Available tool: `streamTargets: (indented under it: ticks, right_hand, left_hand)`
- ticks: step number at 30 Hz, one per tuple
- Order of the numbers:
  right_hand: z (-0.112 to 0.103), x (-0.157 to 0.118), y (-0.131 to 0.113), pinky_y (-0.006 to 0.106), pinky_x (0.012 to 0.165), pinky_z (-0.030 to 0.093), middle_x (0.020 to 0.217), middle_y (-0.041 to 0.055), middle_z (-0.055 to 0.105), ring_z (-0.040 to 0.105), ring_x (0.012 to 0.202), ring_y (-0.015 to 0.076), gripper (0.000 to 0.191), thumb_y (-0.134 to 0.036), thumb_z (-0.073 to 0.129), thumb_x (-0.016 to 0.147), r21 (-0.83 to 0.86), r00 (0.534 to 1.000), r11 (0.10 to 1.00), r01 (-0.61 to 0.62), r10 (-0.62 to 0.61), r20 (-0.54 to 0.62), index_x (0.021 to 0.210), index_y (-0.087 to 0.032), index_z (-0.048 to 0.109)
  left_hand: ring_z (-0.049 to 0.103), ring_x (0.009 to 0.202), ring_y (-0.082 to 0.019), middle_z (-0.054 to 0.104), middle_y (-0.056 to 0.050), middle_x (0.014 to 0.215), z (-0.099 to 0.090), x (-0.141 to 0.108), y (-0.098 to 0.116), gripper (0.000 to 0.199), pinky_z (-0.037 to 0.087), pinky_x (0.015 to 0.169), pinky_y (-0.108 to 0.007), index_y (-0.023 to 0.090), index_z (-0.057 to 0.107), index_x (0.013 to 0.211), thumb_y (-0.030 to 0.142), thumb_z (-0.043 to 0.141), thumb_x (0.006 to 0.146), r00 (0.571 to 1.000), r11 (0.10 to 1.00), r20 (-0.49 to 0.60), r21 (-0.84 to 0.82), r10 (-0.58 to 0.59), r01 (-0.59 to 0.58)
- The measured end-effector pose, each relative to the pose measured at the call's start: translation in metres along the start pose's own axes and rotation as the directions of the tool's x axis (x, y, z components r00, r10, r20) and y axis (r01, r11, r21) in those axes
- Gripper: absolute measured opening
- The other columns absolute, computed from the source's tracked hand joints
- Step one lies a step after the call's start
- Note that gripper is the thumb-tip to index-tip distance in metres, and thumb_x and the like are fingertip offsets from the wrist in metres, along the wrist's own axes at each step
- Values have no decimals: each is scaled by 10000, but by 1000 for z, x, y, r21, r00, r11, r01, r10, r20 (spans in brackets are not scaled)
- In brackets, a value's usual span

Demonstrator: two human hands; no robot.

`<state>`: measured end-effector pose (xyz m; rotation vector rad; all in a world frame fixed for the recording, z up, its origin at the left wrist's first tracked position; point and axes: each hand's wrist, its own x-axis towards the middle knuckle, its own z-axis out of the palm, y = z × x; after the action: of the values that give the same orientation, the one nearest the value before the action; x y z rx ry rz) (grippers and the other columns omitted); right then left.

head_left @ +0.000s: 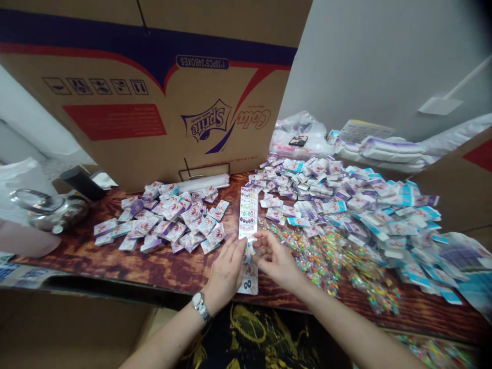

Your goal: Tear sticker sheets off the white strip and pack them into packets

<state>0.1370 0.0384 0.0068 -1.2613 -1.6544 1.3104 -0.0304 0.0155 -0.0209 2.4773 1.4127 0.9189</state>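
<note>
The left hand (226, 271) and right hand (274, 259) came together at the table (115, 261), fingers loosely spread around a printed card strip (248, 212) mid-frame; I couldn't tell whether they pinched it. At upper left stood an upside-down Cola Sprite carton (115, 97), its inside hidden. At upper right, a clear plastic bag (295, 136) held something I couldn't make out.

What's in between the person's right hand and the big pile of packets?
In the head view, shiny clear packets of colourful bits lie scattered between the right hand and the big pile of white, blue and purple packets.
</note>
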Motion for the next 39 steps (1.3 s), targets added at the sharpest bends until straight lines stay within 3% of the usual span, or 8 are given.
streamTargets:
  ticks: [7, 13, 17, 21, 25, 32, 36, 39]
  right_hand:
    - [-5, 3, -2, 222, 601, 433, 768, -25, 546, 534, 651, 104, 267, -182, 540, 791, -40, 996, 998, 38, -35, 76, 1048, -223, 479]
    - [-9, 9, 5, 198, 535, 381, 687, -57, 531, 506, 572, 85, 280, -223, 594, 766, 199, 992, 977, -72, 49, 117, 1006, -203, 451]
    - [-9, 6, -6, 224, 576, 401, 697, -45, 607, 549, 597, 108, 204, -202, 587, 770, -52, 995, 999, 4, 1, 104, 937, -215, 471]
    - [-13, 5, -20, 241, 606, 402, 732, -38, 626, 573, 628, 131, 213, -152, 557, 782, -356, 988, 928, 114, -67, 141, 966, -239, 494]
    - [-20, 11, -19, 271, 700, 417, 946, 21, 571, 560, 825, 175, 324, -173, 635, 721, -486, 984, 856, 174, -138, 110, 1020, -238, 527]
    - [-19, 18, -1, 227, 586, 436, 879, -8, 546, 540, 664, 111, 428, -235, 651, 749, -185, 980, 982, 34, 4, 200, 1136, -241, 469]
    - [-19, 4, -7, 269, 666, 472, 930, 36, 544, 553, 751, 140, 289, -261, 570, 834, -222, 984, 959, 176, -171, 42, 1108, -219, 486]
    - [-19, -7, -16, 349, 813, 452, 1019, 83, 535, 533, 924, 198, 140, -229, 503, 874, -425, 924, 829, 364, -378, 55, 997, -211, 570]
  left_hand:
    - [306, 1320, -280, 506, -160, 1250, -1, 0, -1, 552, 406, 1014, -456, 116, 365, 1306, -1, 387, 766, 999, 999, 32, 30, -13, 12]
    - [307, 1321, -278, 501, -152, 1252, -3, 3, 0, 580, 388, 1030, -478, 119, 373, 1288, -19, 384, 725, 999, 999, 46, -47, 7, -5]
    - [298, 1325, -274, 510, -157, 1223, -2, 4, 1, 548, 382, 1035, -483, 110, 383, 1276, -22, 358, 745, 999, 997, 5, -61, 38, -38]
    - [302, 1320, -274, 514, -158, 1208, -1, 3, 0, 541, 389, 1031, -474, 100, 345, 1311, -12, 346, 782, 997, 997, 13, -24, 79, -78]
    - [277, 1328, -281, 487, -155, 1237, 0, -1, -2, 556, 372, 1041, -473, 103, 317, 1339, -12, 344, 796, 994, 994, 25, -5, 107, -107]
    - [467, 1158, -247, 520, -125, 1165, -4, 0, 2, 523, 453, 948, -414, 173, 396, 1284, 29, 438, 783, 998, 991, -5, -115, 69, -69]
    - [536, 1042, -216, 555, -102, 1116, -8, 2, 3, 416, 484, 875, -363, 195, 452, 1192, 75, 486, 796, 999, 976, 14, -214, -45, 47]
    - [564, 976, -201, 582, -84, 1055, -9, 3, 3, 364, 488, 844, -347, 196, 460, 1154, 98, 498, 806, 993, 955, 37, -273, -110, 116]
